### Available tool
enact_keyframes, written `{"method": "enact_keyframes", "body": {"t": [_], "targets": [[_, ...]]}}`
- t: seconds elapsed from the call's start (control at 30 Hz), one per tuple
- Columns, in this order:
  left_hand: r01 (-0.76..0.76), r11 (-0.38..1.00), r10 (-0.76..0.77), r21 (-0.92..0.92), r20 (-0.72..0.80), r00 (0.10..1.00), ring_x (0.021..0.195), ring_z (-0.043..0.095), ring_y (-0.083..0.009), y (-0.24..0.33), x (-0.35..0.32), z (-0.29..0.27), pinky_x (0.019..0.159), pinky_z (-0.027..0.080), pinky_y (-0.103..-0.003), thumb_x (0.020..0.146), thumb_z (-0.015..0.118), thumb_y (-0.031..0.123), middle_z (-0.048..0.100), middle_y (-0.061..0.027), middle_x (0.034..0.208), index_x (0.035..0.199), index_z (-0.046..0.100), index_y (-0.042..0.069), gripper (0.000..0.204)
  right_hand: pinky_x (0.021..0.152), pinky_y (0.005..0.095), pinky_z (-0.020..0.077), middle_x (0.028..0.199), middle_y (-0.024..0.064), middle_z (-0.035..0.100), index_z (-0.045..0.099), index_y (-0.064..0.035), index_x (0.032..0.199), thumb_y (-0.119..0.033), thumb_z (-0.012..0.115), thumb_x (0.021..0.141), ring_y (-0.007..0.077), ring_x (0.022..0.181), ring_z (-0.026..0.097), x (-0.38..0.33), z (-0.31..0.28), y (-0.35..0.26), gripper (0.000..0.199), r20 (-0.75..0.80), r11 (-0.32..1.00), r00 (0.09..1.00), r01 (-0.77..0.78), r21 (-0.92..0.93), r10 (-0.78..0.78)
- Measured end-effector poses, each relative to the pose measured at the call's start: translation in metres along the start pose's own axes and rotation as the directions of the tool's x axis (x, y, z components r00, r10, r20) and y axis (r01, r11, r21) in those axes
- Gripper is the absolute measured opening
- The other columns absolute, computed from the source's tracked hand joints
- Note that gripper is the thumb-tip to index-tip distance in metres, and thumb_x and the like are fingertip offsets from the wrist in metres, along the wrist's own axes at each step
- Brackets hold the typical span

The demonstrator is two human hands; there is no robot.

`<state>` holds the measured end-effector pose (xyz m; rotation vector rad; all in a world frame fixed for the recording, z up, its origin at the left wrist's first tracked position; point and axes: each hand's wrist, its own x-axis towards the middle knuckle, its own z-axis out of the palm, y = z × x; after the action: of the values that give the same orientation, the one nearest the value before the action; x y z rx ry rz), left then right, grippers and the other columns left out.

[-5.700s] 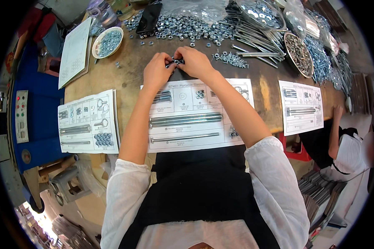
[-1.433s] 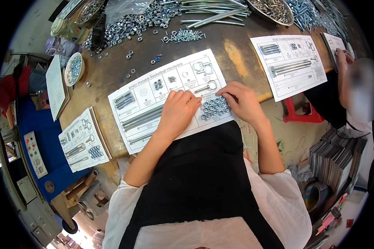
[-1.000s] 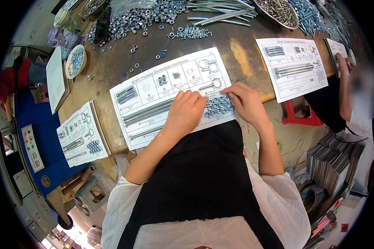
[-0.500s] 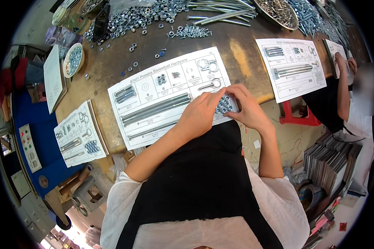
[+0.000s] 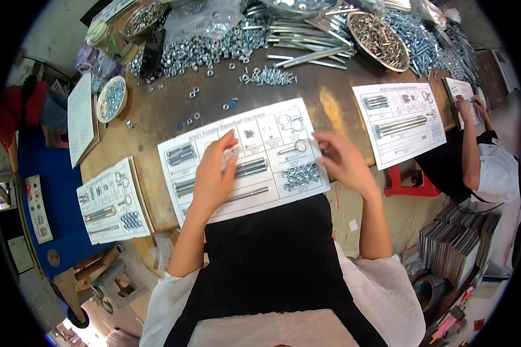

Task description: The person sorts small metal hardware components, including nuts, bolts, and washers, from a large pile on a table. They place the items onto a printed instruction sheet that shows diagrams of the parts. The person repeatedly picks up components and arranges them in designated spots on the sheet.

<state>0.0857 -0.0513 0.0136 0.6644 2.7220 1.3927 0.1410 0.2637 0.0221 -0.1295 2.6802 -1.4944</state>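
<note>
Presently, the white rectangular paper sheet with hardware pictures printed on it point(image 5: 255, 203) lies a little turned at the near edge of the brown-topped table point(image 5: 156, 113), and its lower edge comes over this near edge to the black cloth apron point(image 5: 266, 248). In the lower right corner of the sheet there is a tight block of round silver-blue nuts point(image 5: 300, 175); I cannot tell if they are printed or real. The left hand point(image 5: 213, 173) is above the left half of the sheet, with thumb and forefinger well spread, and I see nothing between them. The right hand point(image 5: 347, 162) is at the right edge of the sheet; its fingers are loosely bent, a gap separates them from the thumb, and I see them hold nothing. Whether the hands touch the paper, I cannot tell.

Beyond the sheet's upper edge lie some loose silver and blue nuts point(image 5: 226, 107), then a small pile of short silver screws point(image 5: 270, 76). Toward the table's far edge are a wide heap of silver nuts point(image 5: 214, 56), a bundle of long silver metal rods point(image 5: 307, 58) and an oval metal dish point(image 5: 396, 70) full of brownish small pieces. Near the table's left edge is a shallow white bowl point(image 5: 102, 113) with small silver parts. At the right, a co-worker in white clothes point(image 5: 495, 170) has both hands at a dark-edged pad point(image 5: 458, 89).
</note>
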Motion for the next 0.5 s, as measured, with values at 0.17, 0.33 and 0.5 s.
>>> {"method": "enact_keyframes", "body": {"t": [0.17,0.33,0.5], "targets": [[0.072,0.996,-0.066,0.053,-0.104,0.992,0.111,0.063,-0.0288,-0.002,-0.007,-0.030,0.097,0.048,-0.037,0.095,0.055,0.004,0.066,-0.0141,0.119,0.140,0.052,0.005,0.045,0.079,0.0338,0.0545,0.108,0.0128,0.069,0.067,-0.0053,0.120,-0.003,0.060,0.094,0.0250,0.092,0.069,0.116,-0.044,0.012,0.027,-0.383,0.975,0.896,0.198,-0.104,-0.223],[0.068,0.996,-0.058,0.052,-0.178,0.982,0.108,0.065,-0.0286,-0.006,-0.021,-0.042,0.096,0.049,-0.036,0.096,0.055,0.004,0.067,-0.0140,0.117,0.139,0.053,0.005,0.043,0.080,0.0372,0.0543,0.100,0.0130,0.074,0.073,-0.0061,0.112,-0.007,0.062,0.095,0.0304,0.091,0.071,0.278,-0.055,-0.020,0.020,-0.395,0.787,0.718,0.348,-0.509,-0.573],[0.001,0.996,0.014,0.086,-0.184,0.983,0.103,0.066,-0.0283,-0.010,-0.025,-0.050,0.091,0.050,-0.037,0.095,0.057,0.003,0.067,-0.0153,0.112,0.136,0.056,0.004,0.041,0.084,0.0396,0.0544,0.097,0.0116,0.075,0.076,-0.0095,0.107,-0.031,0.076,0.084,0.0310,0.088,0.071,0.364,-0.084,0.005,0.031,-0.370,0.848,0.919,-0.085,-0.522,-0.136]]}}
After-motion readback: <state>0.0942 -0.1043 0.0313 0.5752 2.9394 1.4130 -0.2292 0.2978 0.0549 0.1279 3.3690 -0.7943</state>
